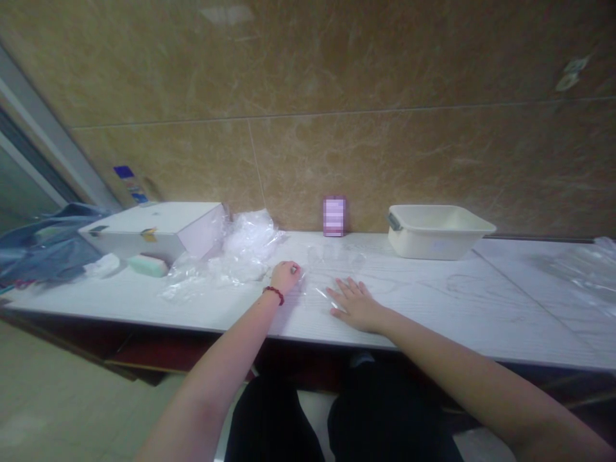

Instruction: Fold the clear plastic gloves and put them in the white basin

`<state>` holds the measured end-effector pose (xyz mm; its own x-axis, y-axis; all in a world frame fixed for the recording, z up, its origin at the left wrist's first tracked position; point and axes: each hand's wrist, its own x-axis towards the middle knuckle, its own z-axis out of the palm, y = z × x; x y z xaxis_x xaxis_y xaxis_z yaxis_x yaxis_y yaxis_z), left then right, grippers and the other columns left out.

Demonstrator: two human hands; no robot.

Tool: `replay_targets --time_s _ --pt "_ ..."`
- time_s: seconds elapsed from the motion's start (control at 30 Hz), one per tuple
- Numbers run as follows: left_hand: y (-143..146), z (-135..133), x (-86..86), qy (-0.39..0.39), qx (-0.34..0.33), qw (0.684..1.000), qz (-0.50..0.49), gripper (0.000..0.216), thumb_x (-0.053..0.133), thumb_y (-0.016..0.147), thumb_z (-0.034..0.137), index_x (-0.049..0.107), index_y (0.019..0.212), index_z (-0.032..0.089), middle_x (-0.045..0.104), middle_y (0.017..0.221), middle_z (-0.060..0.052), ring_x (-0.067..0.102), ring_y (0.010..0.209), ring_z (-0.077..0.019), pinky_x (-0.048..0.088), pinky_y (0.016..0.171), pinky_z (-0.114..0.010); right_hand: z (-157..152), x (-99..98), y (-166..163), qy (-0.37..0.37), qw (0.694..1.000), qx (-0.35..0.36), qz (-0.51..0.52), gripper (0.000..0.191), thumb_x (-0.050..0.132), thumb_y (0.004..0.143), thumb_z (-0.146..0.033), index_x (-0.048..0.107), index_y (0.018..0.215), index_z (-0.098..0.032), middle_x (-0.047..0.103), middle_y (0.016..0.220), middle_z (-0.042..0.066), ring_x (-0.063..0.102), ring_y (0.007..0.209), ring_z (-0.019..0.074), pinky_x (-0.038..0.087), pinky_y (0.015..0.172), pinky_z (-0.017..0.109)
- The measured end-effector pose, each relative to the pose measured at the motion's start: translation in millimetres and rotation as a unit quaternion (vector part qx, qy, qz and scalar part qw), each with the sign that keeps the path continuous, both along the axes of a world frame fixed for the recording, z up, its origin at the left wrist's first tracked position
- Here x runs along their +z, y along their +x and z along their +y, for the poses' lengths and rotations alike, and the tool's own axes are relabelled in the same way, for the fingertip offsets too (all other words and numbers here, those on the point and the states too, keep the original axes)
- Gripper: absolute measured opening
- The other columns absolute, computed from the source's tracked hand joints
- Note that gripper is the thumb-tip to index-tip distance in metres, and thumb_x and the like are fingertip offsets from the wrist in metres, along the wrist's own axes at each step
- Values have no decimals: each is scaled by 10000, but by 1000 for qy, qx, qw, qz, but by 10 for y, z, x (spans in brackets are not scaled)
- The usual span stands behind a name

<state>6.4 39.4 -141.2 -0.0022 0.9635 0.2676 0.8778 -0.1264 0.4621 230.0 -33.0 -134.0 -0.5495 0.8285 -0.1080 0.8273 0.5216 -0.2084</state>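
A clear plastic bag [332, 258] lies flat on the white table in front of me, its outline hard to follow. My right hand [357, 307] rests on its near right part, palm down with fingers spread. At the bag's left edge, my left hand [285, 277] is closed, wearing a dark red bead bracelet. A small dark, shiny spot shows at its fingers, too small to name. Just left of that hand, a heap of crumpled clear plastic bags [253, 237] spreads over the table.
A white box [158, 218] with metal clasps stands at left, with a pale green block [148, 265] before it. Blue fabric [43, 244] lies farther left. A phone [333, 217] leans on the wall. Right are a cream tub [428, 244] and clear plastic [590, 269].
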Motion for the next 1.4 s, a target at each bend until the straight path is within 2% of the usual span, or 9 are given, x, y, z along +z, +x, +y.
replay_targets --time_s 0.13,0.33,0.47,0.67,0.83,0.93,1.07,1.23,1.4 --pt "30 43 -49 3 -24 974 -224 195 432 736 302 509 873 186 560 707 -9 521 639 -115 411 627 -251 55 76 -44 12 998 -50 28 575 199 763 -565 224 1265 -286 170 1337 43 73 1210 291 39 912 528" --pt "100 21 -106 -8 -42 850 -525 309 478 724 346 376 987 221 481 976 -47 562 696 -101 464 609 -268 520 241 -226 82 984 -44 150 356 396 757 -297 494 1066 -149 524 1058 80 446 995 172 296 875 305" --pt "113 -37 -70 -31 -103 785 -610 409 476 738 295 276 1094 267 481 1034 -51 578 758 -123 458 709 -329 840 257 -406 12 976 -70 206 386 501 688 -258 479 1064 -168 568 972 48 532 803 133 393 725 239" --pt "118 -131 1 -85 -131 753 -639 476 440 768 257 195 1176 259 497 1066 -93 575 818 -141 411 798 -363 940 142 -499 -14 952 -14 306 581 518 637 -111 336 1180 -201 508 1078 41 517 626 45 403 631 180" --pt "109 -130 -26 -92 -146 782 -599 408 455 756 244 273 1121 224 528 1022 -102 577 818 -153 413 784 -376 934 116 -415 58 954 36 293 389 511 648 -119 490 1030 -194 551 941 12 498 619 51 389 651 190" --pt "51 -111 -60 -62 -162 853 -492 372 454 751 267 331 1097 205 547 994 -98 571 825 -161 415 777 -383 962 161 -350 95 965 59 238 209 498 662 -123 579 849 -171 563 839 19 496 635 73 380 651 202" --pt "-77 -62 -54 26 -194 959 -204 301 441 745 308 492 1015 183 552 1000 -87 498 956 -186 337 875 -374 962 189 -261 117 969 126 175 139 492 681 -124 609 744 -164 566 799 32 500 756 110 367 715 222" --pt "-192 49 -23 6 -265 963 58 351 419 746 378 527 1044 227 462 1161 -69 319 1139 -209 150 971 -411 957 143 -154 125 970 153 143 188 471 701 -137 626 796 -184 561 923 40 485 873 130 339 807 254" --pt "-241 135 -42 -41 -251 965 58 406 437 704 484 526 1047 285 367 1253 -50 179 1204 -241 81 961 -444 969 193 -131 110 983 81 123 291 436 677 -77 614 865 -209 558 969 25 463 935 141 309 842 277"
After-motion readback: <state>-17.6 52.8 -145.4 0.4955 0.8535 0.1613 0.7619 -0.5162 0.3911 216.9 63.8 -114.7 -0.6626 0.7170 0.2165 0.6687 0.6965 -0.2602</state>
